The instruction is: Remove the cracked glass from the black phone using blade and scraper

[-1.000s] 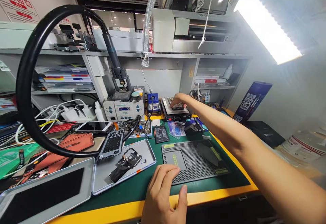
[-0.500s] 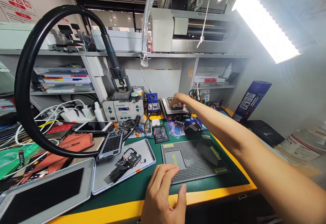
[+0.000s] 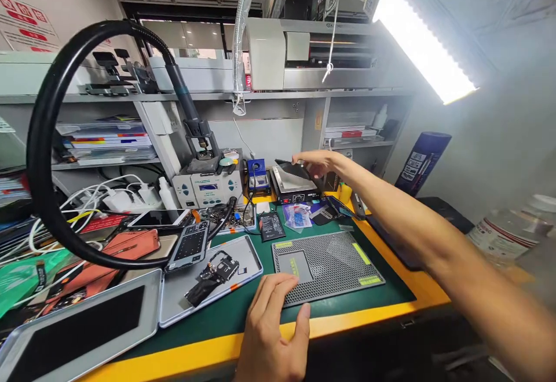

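Note:
My right hand (image 3: pixel 319 163) reaches far forward and grips the edge of a thin dark phone (image 3: pixel 292 169). The phone is tilted above a small hot plate (image 3: pixel 284 184) with a black front and a red switch. The fingers partly hide behind the phone. My left hand (image 3: pixel 274 330) stays near the bench's front edge, thumb and fingers apart with nothing between them. Its fingertips are at the near left corner of a grey perforated mat (image 3: pixel 334 266), which lies on the green work mat (image 3: pixel 234 318).
On the left stand an opened tablet (image 3: pixel 87 324), its back shell (image 3: pixel 254 254) with loose parts, and a hot-air station (image 3: pixel 208 188) with a looping black hose (image 3: pixel 39 138). A black battery (image 3: pixel 271 226) and small plastic bags (image 3: pixel 297 217) lie before the hot plate. A lamp (image 3: pixel 425 46) hangs overhead.
My right hand has lifted the phone from the hot plate and tipped it up. My left hand has hardly moved, and the view has shifted slightly.

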Tool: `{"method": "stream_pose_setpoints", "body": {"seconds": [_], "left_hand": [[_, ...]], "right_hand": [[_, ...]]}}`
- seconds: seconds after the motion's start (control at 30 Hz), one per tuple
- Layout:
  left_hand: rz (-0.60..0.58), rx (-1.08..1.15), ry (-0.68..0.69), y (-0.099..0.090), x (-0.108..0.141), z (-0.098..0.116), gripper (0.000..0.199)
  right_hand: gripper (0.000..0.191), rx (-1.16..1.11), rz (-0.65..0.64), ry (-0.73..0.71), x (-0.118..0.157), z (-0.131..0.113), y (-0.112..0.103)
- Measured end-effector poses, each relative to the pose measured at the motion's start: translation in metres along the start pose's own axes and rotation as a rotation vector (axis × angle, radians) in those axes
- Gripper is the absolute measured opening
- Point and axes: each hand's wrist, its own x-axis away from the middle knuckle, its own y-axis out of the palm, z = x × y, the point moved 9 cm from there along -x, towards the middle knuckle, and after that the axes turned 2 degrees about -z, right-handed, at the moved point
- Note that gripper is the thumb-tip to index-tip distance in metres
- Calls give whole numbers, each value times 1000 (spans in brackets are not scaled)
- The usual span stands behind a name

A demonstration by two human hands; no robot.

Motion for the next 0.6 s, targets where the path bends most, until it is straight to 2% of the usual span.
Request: {"method": "stream_pose_setpoints", "body": {"seconds": [0.07, 0.13, 0.3, 0.37, 0.47, 0.6], "left_hand": [[-11, 16, -3, -7, -1, 0, 31], [-11, 24, -24, -17, -2, -2, 29], [-17, -19, -141, -49, -24, -21, 27], [-59, 21, -223, -54, -41, -34, 36], [-221, 195, -348, -40, -64, -50, 53], [-387, 320, -418, -16, -85, -58, 48]], "right_hand": [[33, -123, -114, 26, 9, 13, -3], [33, -251, -245, 37, 32, 35, 3], [56, -451, -614, 128, 104, 97, 44], [61, -494, -717, 167, 123, 113, 61], [63, -541, -825, 206, 134, 127, 82], [62, -559, -907, 211, 134, 135, 98]]}}
